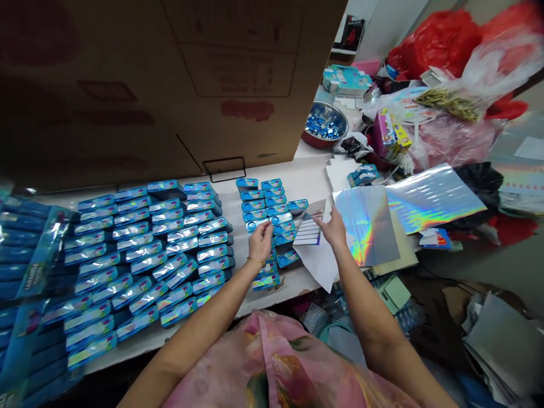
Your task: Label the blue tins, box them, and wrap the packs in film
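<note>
My left hand (260,242) is over two columns of small blue boxes (278,218) standing on the white table. Its thumb and fingertips are pressed together close to a box top; anything between them is too small to make out. Farther right, my right hand (334,228) grips a sheet of labels (308,232) with white strips and a purple edge, its thumb and fingers on the sheet's right side. Pale backing paper (321,263) hangs below it past the table's front edge. Several boxes near my left hand bear round marks on their tops.
Many more blue boxes (140,243) stand in rows at left. A large cardboard carton (170,85) rises behind. A metal bowl (334,116) holds small blue shiny pieces. Shiny holographic sheets (365,221) lie at right, near a red plastic bag (442,42) and a green scale-like device (393,293).
</note>
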{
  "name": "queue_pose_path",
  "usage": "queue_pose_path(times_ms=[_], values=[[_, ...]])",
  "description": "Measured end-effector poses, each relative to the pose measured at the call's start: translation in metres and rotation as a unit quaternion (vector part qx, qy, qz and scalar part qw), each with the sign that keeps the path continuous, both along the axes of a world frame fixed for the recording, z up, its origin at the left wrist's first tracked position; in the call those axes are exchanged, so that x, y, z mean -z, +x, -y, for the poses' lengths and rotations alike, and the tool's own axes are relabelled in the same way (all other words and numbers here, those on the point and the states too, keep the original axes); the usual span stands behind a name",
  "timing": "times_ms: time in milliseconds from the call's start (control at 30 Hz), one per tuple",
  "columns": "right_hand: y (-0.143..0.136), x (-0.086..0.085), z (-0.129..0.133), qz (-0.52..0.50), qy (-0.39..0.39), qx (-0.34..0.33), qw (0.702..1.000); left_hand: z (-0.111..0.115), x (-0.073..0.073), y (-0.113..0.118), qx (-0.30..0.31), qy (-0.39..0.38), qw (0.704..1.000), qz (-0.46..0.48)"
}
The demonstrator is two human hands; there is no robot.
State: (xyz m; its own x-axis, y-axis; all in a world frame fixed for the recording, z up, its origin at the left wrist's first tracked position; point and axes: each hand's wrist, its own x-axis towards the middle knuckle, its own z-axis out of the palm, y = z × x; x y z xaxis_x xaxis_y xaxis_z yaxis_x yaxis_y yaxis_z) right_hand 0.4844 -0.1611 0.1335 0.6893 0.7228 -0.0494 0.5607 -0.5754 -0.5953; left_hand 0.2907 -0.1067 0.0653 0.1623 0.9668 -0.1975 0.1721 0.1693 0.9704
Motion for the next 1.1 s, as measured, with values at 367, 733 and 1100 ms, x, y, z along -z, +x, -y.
queue_pose_path(times_ms=[367, 733, 1100], values=[[-0.009, 0.018, 0.070, -0.232, 0.174, 0.032, 0.956, 0.012, -0.017, 0.080, 0.180, -0.223, 0.939, 0.192], [0.018, -0.016, 0.000, 0.300, -0.002, -0.470, 0.830, 0.005, -0.037, 0.062, 0.168, -0.099, 0.972, 0.135], [-0.006, -0.066, 0.028, 0.198, 0.040, -0.392, 0.897, -0.013, -0.010, 0.062, 0.114, -0.091, 0.989, 0.017]])
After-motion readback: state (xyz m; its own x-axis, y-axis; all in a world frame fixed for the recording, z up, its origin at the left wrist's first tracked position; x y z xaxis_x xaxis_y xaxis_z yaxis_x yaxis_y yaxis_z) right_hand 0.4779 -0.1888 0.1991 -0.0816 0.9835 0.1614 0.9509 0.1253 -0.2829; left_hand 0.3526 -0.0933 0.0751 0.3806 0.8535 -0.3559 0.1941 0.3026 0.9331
